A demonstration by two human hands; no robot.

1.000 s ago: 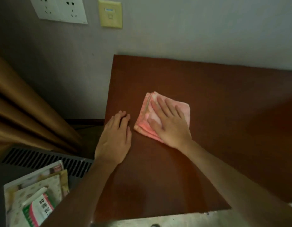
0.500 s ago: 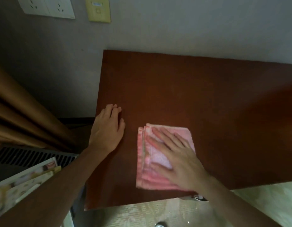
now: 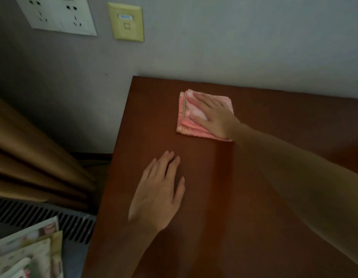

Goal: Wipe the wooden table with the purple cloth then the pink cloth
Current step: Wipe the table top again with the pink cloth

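On the dim tabletop (image 3: 254, 197), far left, our flat right hand (image 3: 213, 115) presses the pink cloth (image 3: 189, 125), left hand (image 3: 158, 193) open beside; uneven pressure could unfold it.

Dim room, low light. Grey-lilac painted wall (image 3: 234, 47) behind, plain. White double socket plate (image 3: 57, 15) mounted high at left; yellowed data-port plate (image 3: 127, 22) just beside it to the right. Tan curtain (image 3: 29, 157) hanging in heavy folds at left, in shadow. Dark slatted vent grille (image 3: 43, 219) below the curtain. Stack of printed packets (image 3: 27, 255) at bottom left corner, overlapping the grille; print too blurred to read.
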